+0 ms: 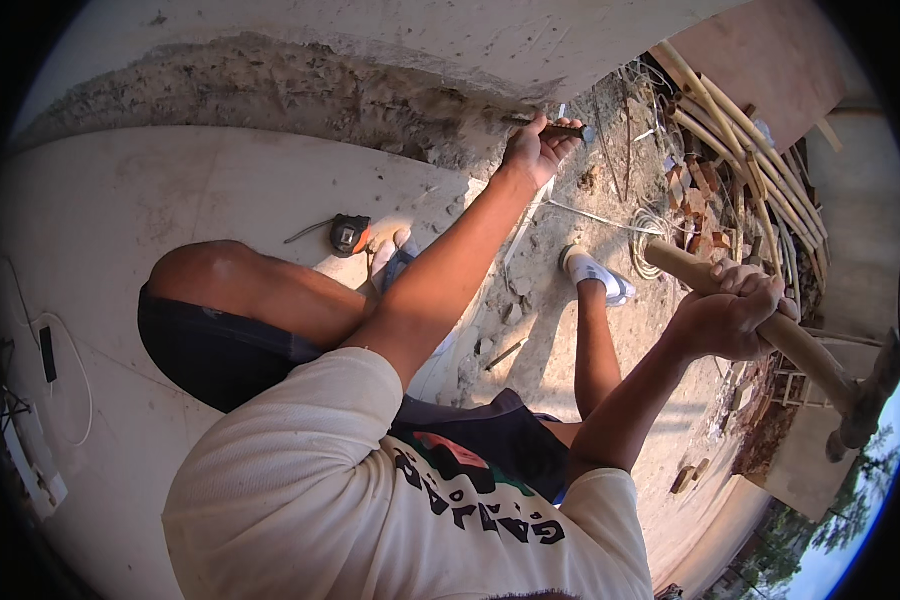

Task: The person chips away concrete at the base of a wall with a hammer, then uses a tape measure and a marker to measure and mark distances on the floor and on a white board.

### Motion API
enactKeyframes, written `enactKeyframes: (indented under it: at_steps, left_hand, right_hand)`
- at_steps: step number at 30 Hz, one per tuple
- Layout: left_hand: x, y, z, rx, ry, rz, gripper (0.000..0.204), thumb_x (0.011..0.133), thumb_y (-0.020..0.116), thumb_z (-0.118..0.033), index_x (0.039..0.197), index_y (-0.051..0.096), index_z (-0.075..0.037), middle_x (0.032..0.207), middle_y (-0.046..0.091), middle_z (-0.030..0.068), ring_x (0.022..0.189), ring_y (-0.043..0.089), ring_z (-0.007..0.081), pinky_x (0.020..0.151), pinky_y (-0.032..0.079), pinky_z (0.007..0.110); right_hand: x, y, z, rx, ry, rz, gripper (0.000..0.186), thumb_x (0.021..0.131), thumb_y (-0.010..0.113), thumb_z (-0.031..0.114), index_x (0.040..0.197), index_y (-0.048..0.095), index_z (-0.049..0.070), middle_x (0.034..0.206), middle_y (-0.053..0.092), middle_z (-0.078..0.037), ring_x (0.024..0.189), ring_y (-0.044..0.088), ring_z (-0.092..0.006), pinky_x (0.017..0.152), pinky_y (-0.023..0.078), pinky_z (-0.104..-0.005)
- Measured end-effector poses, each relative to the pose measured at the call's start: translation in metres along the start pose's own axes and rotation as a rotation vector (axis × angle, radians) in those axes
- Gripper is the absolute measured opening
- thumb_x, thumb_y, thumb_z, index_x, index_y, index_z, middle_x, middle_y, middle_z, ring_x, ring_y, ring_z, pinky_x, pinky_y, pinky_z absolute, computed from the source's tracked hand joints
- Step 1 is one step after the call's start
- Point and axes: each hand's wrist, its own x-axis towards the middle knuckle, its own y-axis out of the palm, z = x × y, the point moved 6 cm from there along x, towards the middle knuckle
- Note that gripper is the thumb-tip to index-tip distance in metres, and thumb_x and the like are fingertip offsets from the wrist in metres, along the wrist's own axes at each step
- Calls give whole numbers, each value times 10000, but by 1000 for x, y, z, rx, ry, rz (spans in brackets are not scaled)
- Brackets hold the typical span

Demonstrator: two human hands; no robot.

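My left hand (pixel 542 150) is closed around a dark metal chisel (pixel 582 132). Its struck end points right, and its other end meets the rough, broken strip (pixel 370 105) along the base of the wall. Raised at the right, my right hand (pixel 735 312) grips the wooden handle of a hammer (pixel 815 360). The dark hammer head hangs at the far right, well apart from the chisel. Near my bent knee, a black and orange tape measure (pixel 350 235) rests by my foot.
Bundled pipes (pixel 745 140) and broken bricks (pixel 695 190) lie at the upper right. A coil of pale cable (pixel 652 245) sits near my shoe (pixel 592 275). Rubble bits (pixel 513 315) are scattered between my feet. A white cord (pixel 85 370) curves across the left side.
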Motion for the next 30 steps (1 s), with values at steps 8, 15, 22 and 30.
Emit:
enactKeyframes:
  at_steps: [8,15,22,30]
  left_hand:
    - [-12,-14,5,24,-21,-12,308,1023,377,-284,964,513,-13,950,643,143,937,658,253,790,587,374]
    - [0,-3,0,5,11,-25,348,1033,328,-270,912,507,3,914,635,165,935,657,283,813,589,392]
    - [3,3,15,-7,-34,-36,338,1032,340,-265,947,527,3,947,643,157,930,655,255,789,590,361]
    - [3,-6,2,-20,7,39,353,1032,340,-277,935,537,0,963,648,159,946,651,258,845,571,383]
  right_hand:
    - [-105,-60,-118,-665,508,781,146,815,655,68,909,567,-2,786,594,-69,682,572,-154,639,457,-299]
    - [25,-13,12,-146,155,202,122,872,619,18,913,509,52,585,479,-6,437,405,-72,399,355,-216]
    - [-91,-47,-118,-750,-65,470,127,820,591,33,902,494,21,665,527,-93,573,531,-227,578,472,-339]
    - [-35,-43,-64,-518,476,564,117,854,621,22,947,550,31,641,517,-11,475,422,-46,420,352,-203]
